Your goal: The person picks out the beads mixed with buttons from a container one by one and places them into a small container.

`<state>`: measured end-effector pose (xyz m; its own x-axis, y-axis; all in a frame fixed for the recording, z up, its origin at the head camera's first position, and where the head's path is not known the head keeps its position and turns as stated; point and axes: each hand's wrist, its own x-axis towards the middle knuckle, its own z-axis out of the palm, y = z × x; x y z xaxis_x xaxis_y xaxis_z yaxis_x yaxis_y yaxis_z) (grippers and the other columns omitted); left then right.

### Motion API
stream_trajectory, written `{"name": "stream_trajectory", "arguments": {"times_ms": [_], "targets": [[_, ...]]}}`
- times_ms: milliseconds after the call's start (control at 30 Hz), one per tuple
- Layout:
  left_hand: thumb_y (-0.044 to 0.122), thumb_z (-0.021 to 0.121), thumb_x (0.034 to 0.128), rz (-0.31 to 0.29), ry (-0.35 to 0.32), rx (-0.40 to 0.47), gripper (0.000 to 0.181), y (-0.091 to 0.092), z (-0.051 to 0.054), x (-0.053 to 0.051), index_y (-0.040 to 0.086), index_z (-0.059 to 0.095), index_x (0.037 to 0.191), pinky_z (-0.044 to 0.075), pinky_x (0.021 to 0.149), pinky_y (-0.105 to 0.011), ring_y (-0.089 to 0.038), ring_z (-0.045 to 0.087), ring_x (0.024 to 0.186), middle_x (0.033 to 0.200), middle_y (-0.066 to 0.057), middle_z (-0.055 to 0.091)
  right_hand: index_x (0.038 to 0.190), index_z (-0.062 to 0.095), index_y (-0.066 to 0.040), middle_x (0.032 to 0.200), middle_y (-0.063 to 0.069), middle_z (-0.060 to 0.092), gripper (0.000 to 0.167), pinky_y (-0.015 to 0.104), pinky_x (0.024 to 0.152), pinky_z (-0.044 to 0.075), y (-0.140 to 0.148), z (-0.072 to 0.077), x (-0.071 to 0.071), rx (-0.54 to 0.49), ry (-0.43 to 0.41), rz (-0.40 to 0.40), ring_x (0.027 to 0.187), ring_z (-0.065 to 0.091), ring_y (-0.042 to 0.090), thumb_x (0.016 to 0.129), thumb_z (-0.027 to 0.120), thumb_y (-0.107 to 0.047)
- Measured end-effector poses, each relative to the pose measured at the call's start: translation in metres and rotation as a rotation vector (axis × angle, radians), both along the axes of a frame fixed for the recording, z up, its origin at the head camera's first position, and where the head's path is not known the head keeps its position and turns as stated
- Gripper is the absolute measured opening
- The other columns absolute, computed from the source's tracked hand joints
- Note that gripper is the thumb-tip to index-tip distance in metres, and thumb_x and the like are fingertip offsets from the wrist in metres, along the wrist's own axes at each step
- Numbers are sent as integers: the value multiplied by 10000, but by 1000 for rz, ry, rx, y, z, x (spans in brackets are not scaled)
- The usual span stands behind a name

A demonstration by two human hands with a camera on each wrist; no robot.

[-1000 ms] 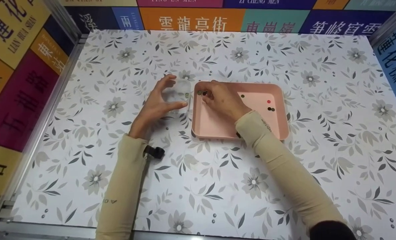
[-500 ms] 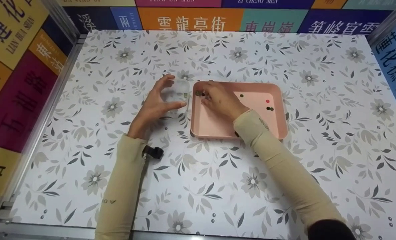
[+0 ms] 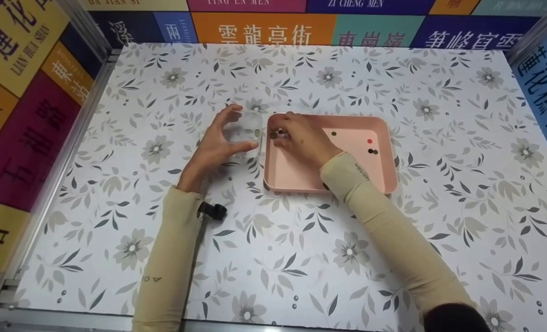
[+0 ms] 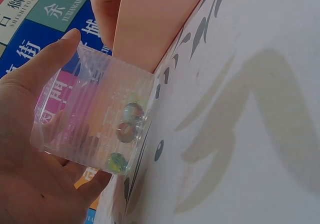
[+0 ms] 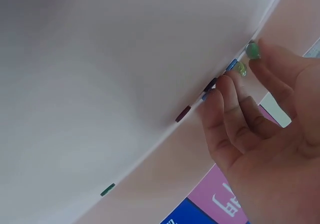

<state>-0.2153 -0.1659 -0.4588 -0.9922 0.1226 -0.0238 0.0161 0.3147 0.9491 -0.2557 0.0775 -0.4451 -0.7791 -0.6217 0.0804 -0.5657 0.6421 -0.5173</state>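
My left hand (image 3: 214, 140) holds a clear plastic box (image 4: 95, 108) from its left side, thumb and fingers on opposite sides. Several glass marbles (image 4: 126, 132) lie inside. Beside the box stands a shallow pink tray (image 3: 296, 177). My right hand (image 3: 305, 137) reaches into the tray's far left corner. In the right wrist view its thumb touches or nearly touches a green marble (image 5: 253, 50), and a yellow-green marble (image 5: 241, 68) sits by the other fingertips. The fingers stand apart around them; no firm pinch shows.
Small flat discs lie in the tray: a red disc (image 3: 369, 141), a black disc (image 3: 370, 151) and several green or dark ones. A floral-patterned cloth (image 3: 264, 258) covers the table. Coloured sign panels (image 3: 264, 30) rise behind it and at both sides.
My right fingers have shifted slightly within the tray's left corner and spread around the marbles there. The left hand and the clear box stay in place.
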Motion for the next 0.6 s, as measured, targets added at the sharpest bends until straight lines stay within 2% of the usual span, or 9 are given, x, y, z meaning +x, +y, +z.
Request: {"name": "stream_trajectory", "arguments": {"times_ms": [133,333,600], "targets": [[215,938,757,6,-12,-9,941,0,2,-1,237,429,1548,404,1213,-515,-322,478,1454,1586,-86,454,1262,735,-146,1421,20,658,313,374,1185,442,-1,1,-3,14,13,15,1307,594,243,957,742,-218],[263,935,772,-12,30,-7,923,-1,1,-1,228,433,1545,370,1230,-501,-311,459,1462,1576,-114,460,1177,780,-147,1335,60,691,222,393,1091,497,-3,1,-5,58,48,41,1227,619,260,975,725,-219],[252,939,762,-4,-9,-6,928,-1,0,1,276,433,1539,389,1222,-507,-318,470,1459,1581,-76,450,1130,789,-143,1304,73,697,192,385,1098,494,-3,1,-2,56,-2,-8,1230,622,260,970,736,-236]]}}
